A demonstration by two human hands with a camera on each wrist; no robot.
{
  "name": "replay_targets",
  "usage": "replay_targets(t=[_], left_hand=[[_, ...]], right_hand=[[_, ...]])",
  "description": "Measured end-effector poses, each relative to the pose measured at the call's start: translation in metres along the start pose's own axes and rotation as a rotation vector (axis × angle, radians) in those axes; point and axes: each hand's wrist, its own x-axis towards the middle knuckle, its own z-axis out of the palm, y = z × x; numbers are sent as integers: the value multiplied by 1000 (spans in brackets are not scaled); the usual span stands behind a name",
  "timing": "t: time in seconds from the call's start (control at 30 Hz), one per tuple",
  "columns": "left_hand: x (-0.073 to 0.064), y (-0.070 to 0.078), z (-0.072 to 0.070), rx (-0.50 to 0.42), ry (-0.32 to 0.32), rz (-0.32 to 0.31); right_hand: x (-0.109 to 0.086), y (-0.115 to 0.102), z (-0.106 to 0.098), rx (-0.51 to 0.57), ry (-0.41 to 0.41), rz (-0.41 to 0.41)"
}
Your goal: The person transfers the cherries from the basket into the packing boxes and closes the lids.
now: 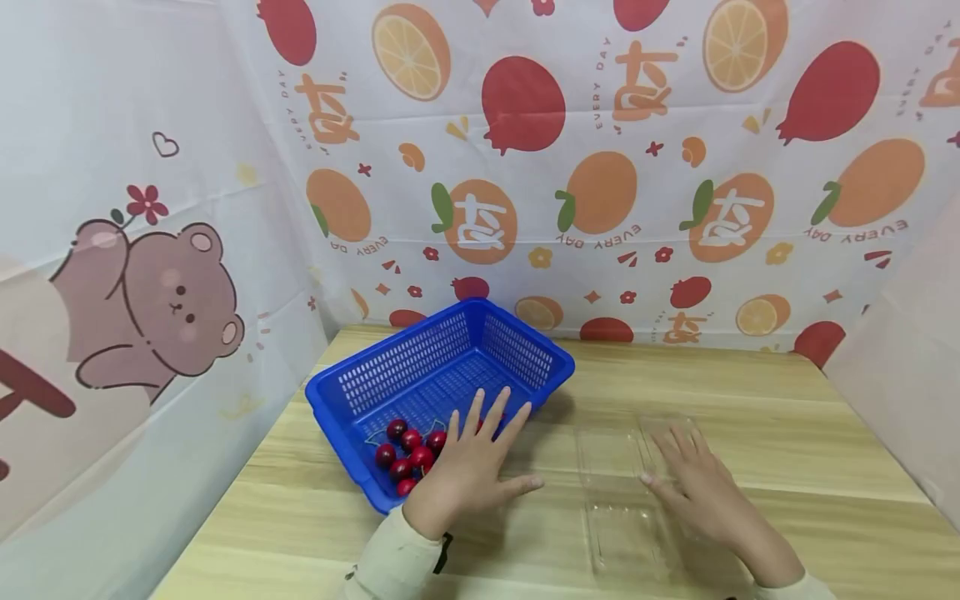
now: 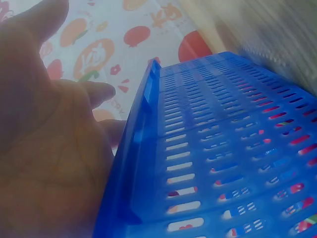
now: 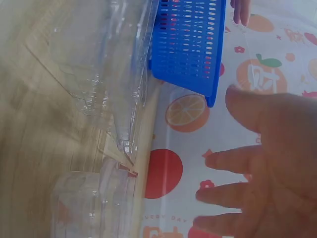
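My left hand (image 1: 474, 471), fingers spread, hovers over the near right rim of a blue plastic basket (image 1: 536, 367). Dark red cherries (image 1: 422, 457), several with green stems, lie in the basket's near left corner; the hand hides some of them. In the left wrist view the palm (image 2: 54, 153) is beside the basket's slotted wall (image 2: 198, 134), holding nothing. To the right, my right hand (image 1: 701, 492) is held with straight fingers above a clear plastic clamshell box (image 1: 622, 533). The right wrist view shows the box (image 3: 94, 64) unfolded, apart from the palm (image 3: 277, 163).
The wooden table (image 1: 795, 450) carries the basket at left and the clear box at right of centre. A fruit-print cloth (image 1: 525, 167) hangs behind, and a bear-print cloth (image 1: 165, 292) closes off the left side.
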Motion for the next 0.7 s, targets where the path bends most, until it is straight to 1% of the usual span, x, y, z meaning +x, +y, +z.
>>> replay_targets(t=[0.07,0.13,0.17,0.23,0.3,0.33,0.4,0.47,0.5,0.57,0.7], left_hand=[[1,1,1,4,54,27],[3,2,1,25,151,78],[4,3,2,39,213,112],[5,6,3,57,349,191],[5,9,4,65,452,266],[4,12,4,58,485,300],[3,17,7,35,510,351],[1,23,11,11,486,381],[0,26,13,0,454,389],[0,31,18,-36,333,385],[2,39,29,-116,56,359]], right_hand=[[2,-1,-1,-18,66,-16],[3,-2,-2,-1,113,-2],[3,-3,-2,19,123,19],[2,-4,-3,60,109,76],[0,-5,-2,99,63,135],[-2,-5,-2,111,40,158],[-6,-5,0,129,-9,196],[-9,-4,2,140,-42,215],[-11,-4,3,143,-55,225],[-13,-4,5,133,-76,241],[-14,-4,9,82,-96,253]])
